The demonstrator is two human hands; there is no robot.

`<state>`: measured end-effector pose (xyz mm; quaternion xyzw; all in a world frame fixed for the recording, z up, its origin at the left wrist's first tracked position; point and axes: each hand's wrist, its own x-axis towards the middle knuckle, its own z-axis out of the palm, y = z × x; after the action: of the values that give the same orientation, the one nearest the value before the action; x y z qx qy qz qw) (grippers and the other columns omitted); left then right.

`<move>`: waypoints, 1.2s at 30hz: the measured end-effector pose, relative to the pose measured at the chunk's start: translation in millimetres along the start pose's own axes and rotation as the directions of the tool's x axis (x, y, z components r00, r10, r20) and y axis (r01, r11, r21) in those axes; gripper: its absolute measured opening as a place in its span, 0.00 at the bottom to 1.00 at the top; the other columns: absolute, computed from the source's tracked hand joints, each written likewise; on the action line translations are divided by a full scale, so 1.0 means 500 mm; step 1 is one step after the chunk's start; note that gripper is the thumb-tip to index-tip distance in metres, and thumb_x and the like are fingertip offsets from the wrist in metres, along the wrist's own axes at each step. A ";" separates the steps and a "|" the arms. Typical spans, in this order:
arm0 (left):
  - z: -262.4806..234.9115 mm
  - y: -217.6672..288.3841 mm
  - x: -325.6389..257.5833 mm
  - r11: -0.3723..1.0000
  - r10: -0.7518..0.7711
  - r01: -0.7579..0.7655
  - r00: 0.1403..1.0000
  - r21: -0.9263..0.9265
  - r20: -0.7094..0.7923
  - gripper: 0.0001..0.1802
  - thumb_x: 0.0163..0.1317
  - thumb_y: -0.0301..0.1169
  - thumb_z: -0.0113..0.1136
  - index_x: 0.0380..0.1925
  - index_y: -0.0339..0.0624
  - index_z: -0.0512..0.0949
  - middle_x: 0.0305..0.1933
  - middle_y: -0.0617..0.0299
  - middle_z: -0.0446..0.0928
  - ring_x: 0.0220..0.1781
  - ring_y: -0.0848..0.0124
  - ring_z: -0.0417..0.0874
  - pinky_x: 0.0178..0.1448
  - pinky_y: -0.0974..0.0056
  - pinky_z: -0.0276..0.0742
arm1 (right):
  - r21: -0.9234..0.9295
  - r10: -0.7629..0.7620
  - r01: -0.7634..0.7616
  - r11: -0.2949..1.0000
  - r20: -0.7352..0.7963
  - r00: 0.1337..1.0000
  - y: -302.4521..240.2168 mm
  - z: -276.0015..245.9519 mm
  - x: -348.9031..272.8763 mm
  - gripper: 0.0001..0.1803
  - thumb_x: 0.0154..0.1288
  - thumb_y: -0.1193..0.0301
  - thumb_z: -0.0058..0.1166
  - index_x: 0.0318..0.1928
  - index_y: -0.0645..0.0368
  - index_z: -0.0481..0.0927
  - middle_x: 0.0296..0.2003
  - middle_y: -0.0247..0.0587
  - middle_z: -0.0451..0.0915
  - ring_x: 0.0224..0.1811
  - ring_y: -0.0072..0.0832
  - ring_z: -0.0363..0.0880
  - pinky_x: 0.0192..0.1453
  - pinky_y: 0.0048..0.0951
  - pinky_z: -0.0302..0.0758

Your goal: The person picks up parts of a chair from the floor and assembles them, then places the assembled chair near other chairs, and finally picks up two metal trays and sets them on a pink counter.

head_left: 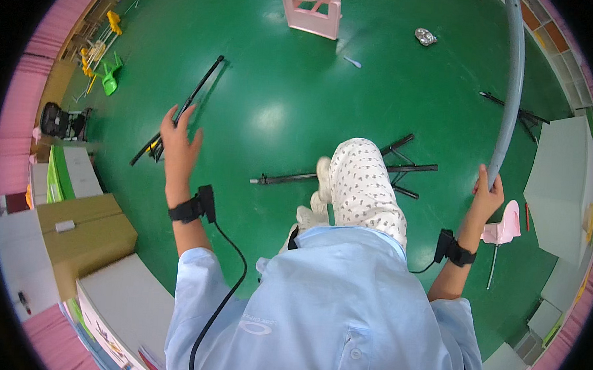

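Over the green floor, my right hand clenched around a long grey curved pole rising upright, my left hand spread, grasping nothing, above a black folded stand lying near the floor's left edge.

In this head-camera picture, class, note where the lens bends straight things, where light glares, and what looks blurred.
Head view: the grey pole held in the right hand curves toward the rim, fisheye distortion; a pale glare patch sits on the green floor; the black corners are lens vignette; the left hand, fingers spread, is slightly soft, like the raised foot.
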<state>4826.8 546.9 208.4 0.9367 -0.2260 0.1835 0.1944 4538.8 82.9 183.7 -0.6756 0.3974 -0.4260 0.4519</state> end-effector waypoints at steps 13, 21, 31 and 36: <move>0.388 0.192 0.562 0.968 0.235 -0.203 0.939 -0.146 0.253 0.27 0.46 0.23 0.61 0.50 0.49 0.70 0.58 0.46 0.61 0.61 0.49 0.61 0.62 0.53 0.62 | -0.316 0.145 -0.040 0.948 0.317 0.937 0.109 0.253 0.394 0.08 0.52 0.74 0.56 0.25 0.63 0.71 0.16 0.26 0.64 0.18 0.15 0.59 0.20 0.21 0.56; 0.481 0.272 0.933 0.981 0.165 -0.138 0.963 -0.137 0.214 0.26 0.49 0.23 0.59 0.51 0.50 0.69 0.59 0.51 0.60 0.61 0.52 0.62 0.61 0.55 0.63 | -0.280 0.234 -0.192 0.941 0.126 0.964 0.087 0.419 0.706 0.20 0.57 0.63 0.58 0.17 0.59 0.66 0.13 0.23 0.59 0.16 0.12 0.54 0.19 0.21 0.50; 0.854 0.267 1.344 0.959 0.166 -0.077 0.933 -0.273 0.319 0.25 0.47 0.26 0.61 0.49 0.48 0.71 0.56 0.47 0.63 0.58 0.50 0.64 0.59 0.54 0.65 | -0.225 0.346 -0.330 0.917 0.036 0.938 0.096 0.684 1.083 0.23 0.59 0.63 0.57 0.13 0.56 0.62 0.11 0.24 0.59 0.14 0.12 0.54 0.15 0.23 0.49; 1.197 0.278 1.604 0.899 0.250 -0.039 0.863 -0.436 0.440 0.25 0.46 0.28 0.61 0.49 0.46 0.72 0.50 0.47 0.68 0.53 0.50 0.69 0.57 0.55 0.67 | -0.560 0.239 -0.206 0.802 -0.015 0.971 0.129 0.805 1.248 0.23 0.57 0.64 0.58 0.14 0.58 0.62 0.11 0.24 0.59 0.13 0.12 0.55 0.16 0.23 0.50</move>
<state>5577.3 -117.2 80.4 0.8697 -0.3722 -0.0948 0.3100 5105.6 -400.7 165.5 -0.7382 0.5678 -0.2162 0.2931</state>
